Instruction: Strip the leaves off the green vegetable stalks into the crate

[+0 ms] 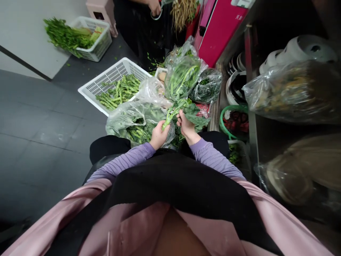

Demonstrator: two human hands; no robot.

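A green leafy stalk [170, 115] is held between my hands over an open clear plastic bag [119, 119] of green vegetables. My left hand [159, 135] is closed around its thick lower end. Higher up, my right hand [185, 125] has its thumb and fingers pinched at the stalk's leafy part. Broad dark leaves [198, 121] spread just beyond the right hand. To the left, a white slatted basket [92, 87] holds trimmed green stalks [121, 90].
Bagged greens [182, 78] stand ahead, with a dark bag [206, 85] beside them. Another person's hand [155, 7] is at the top. A white basket of leafy celery [102, 49] stands at the upper left, and a metal shelf [253, 96] rises on the right.
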